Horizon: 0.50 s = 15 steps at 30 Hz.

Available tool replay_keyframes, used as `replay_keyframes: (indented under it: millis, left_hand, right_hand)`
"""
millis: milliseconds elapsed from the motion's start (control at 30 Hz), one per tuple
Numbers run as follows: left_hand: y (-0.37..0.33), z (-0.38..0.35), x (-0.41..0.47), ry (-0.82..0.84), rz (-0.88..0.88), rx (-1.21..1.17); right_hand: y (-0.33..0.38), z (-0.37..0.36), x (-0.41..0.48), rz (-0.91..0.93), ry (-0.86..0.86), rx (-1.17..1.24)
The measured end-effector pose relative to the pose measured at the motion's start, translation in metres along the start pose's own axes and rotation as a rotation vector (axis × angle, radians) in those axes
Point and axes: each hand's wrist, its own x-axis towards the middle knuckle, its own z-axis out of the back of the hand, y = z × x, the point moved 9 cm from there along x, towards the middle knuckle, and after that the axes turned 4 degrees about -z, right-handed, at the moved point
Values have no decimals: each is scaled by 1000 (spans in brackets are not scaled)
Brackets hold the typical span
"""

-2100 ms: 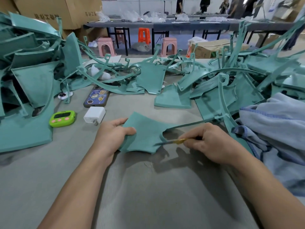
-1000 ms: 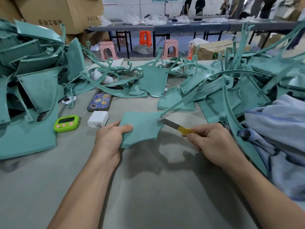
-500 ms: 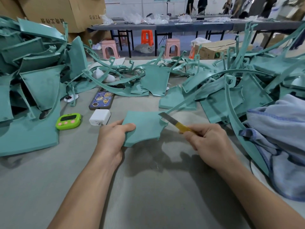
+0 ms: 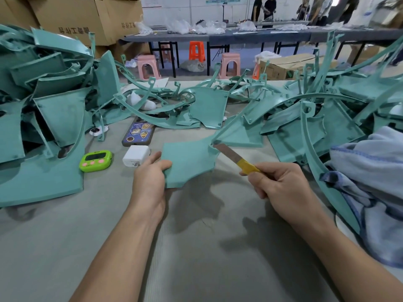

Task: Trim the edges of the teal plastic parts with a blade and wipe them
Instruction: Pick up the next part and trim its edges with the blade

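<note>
Grip first: left hand pinches the teal part by its left corner, above the worktop; right hand holds the blade by its yellow handle, tip at the part's right corner. Probably best kept shallow, stroking away from the left hand.

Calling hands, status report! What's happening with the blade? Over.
Left hand grips teal part. Right hand holds blade at its corner. White charger near left hand, clear of blade.
</note>
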Motion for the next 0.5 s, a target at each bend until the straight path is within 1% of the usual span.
replay_keyframes:
  millis: [67,133,167,233,300,400,433,500]
  left_hand:
    - [4,-7,-4,59,76,-64]
    - [12,-19,-15,143,203,-156]
    - [16,-23,-20,161,253,-175]
    - [21,-25,-25,177,292,-139]
    - [22,-25,-24,182,277,-100]
    - [16,-19,-21,130,193,-56]
    - [13,-18,-19,119,144,-14]
    - [5,-16,-19,105,25,152]
  right_hand:
    - [2,-5,-2,6,19,1]
    - [5,-13,-5,13,69,-13]
    - [6,-18,-6,23,97,-40]
    - [7,-26,-9,32,136,-88]
    - [6,-30,-9,21,144,-83]
    - [4,-32,-7,-1,128,-32]
    - [3,-33,-7,-8,123,-27]
    - [1,-36,-8,-16,125,-17]
